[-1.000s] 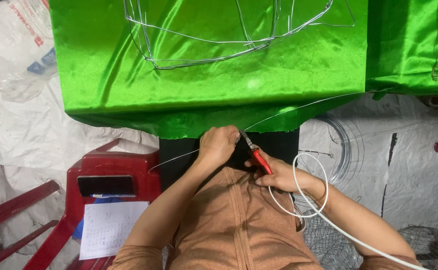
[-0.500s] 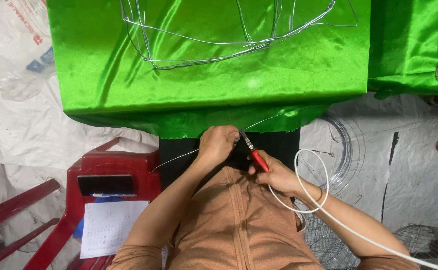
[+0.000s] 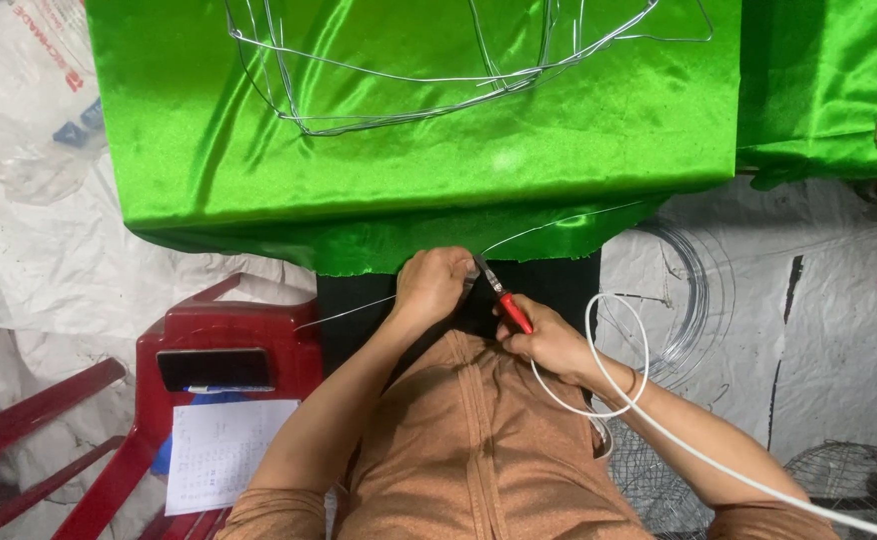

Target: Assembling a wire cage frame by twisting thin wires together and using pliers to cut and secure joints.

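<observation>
— White plastic sheeting point(image 3: 49, 250) covered the floor on the left, and near it stood a red plastic stool point(image 3: 224, 335) with a dark phone point(image 3: 215, 369) and a sheet of paper point(image 3: 221, 450) on it. Did you see the table?

— Yes. It was covered by a shiny green cloth point(image 3: 379, 150), and at the far side a bent wire frame point(image 3: 439, 70) lay on it. The cloth hung over the near edge, just above the hands.

— What did the hands hold?

— The left hand point(image 3: 432, 285) was closed around a thin wire point(image 3: 349, 312), which ran out to the left over the stool and also up to the right, toward the cloth edge. The right hand point(image 3: 549, 340) was closed on the red handles of the pliers point(image 3: 499, 290); their tip met the wire right beside the left fingers.

— What could have gone wrong there?

— I think the tip could have pinched a finger, because it was so close. The free wire end could also have sprung back, or caught the hanging cloth and torn it.

— And on the right?

— A white cable point(image 3: 659, 430) looped around the right wrist and could have snagged. Farther right lay a wire coil point(image 3: 694, 300) on the sheeting, and a second green cloth point(image 3: 829, 90) at the far right.
</observation>
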